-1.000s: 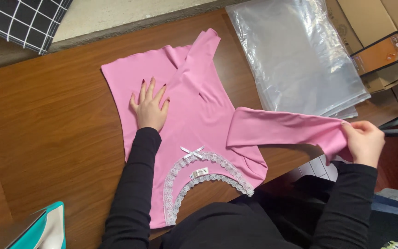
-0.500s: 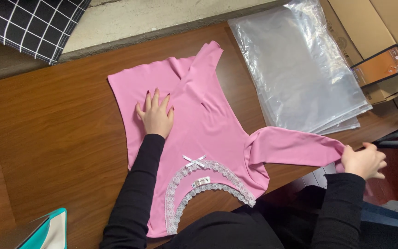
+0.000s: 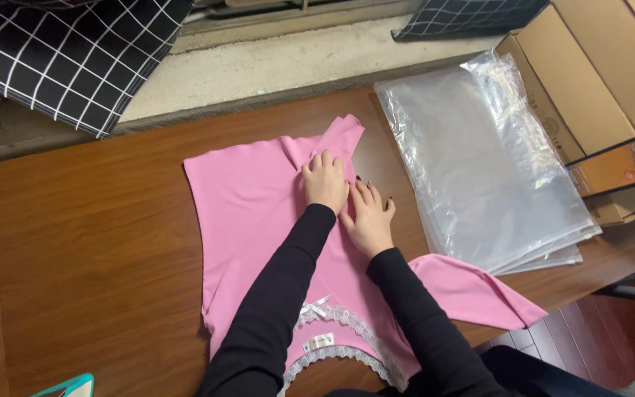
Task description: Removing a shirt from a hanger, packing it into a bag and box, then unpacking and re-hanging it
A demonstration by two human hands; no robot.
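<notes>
Moved inward since a second ago: right hand (image 3: 370,220) gone from the sleeve end at the right table edge, now laid flat beside left hand (image 3: 326,182) on the middle of the pink top (image 3: 251,220); fingers of both spread slightly and pressed palm-down on the cloth, clamped on nothing; right sleeve (image 3: 479,294) dropped loose, trailing toward the near right edge. Judged as smoothing the folded far sleeve flat, mid-way through folding; next calls for sweeping wrinkles outward, then lifting the loose sleeve across. Soft, matte, stretchy-looking knit, spread front-up on the brown wood-grain table (image 3: 90,242), neckline nearest, trimmed in white lace (image 3: 347,320) with a small bow; glossy, crinkled clear plastic bags (image 3: 479,169) stacked to the right; beyond, cardboard boxes (image 3: 589,81) and a phone (image 3: 615,167); black grid-checked fabric (image 3: 67,51) far left.
</notes>
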